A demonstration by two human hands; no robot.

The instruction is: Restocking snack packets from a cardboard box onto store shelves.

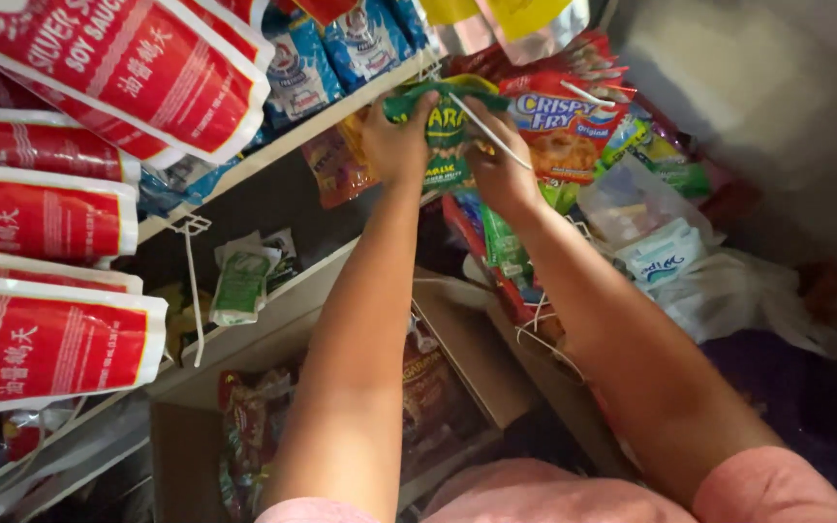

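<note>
- Left hand raised to shelf height, grip closed on the left edge of a green packet, fingers curled over its top.
- Right hand just beside it, grip closed on the same packet's right edge, thumb side toward the camera.
- Green packet held between both hands, upright, in front of hanging snack strips, near the upper middle of the view.
- White strap running slantwise across the right hand, from the packet's top down toward the wrist; which fingers pinch it cannot be told.
- Red-and-blue crumb-mix pack hanging just right of the green packet, touching or nearly touching the right hand.
- More green sachets hanging below the right wrist, partly hidden by the forearm.
- Clear bag with white-and-blue packs lying to the right, well apart from the hands.
- Red-and-white pouches stacked in rows along the left edge, slanted, near the camera.
- Blue-and-white packs standing on the upper shelf, left of the left hand.
- Small green-and-white sachet resting on the lower shelf, beneath the left forearm's line.
- Cardboard box open at floor level between both forearms, red packs inside at its left.
- Pink sleeves visible at the bottom edge.
</note>
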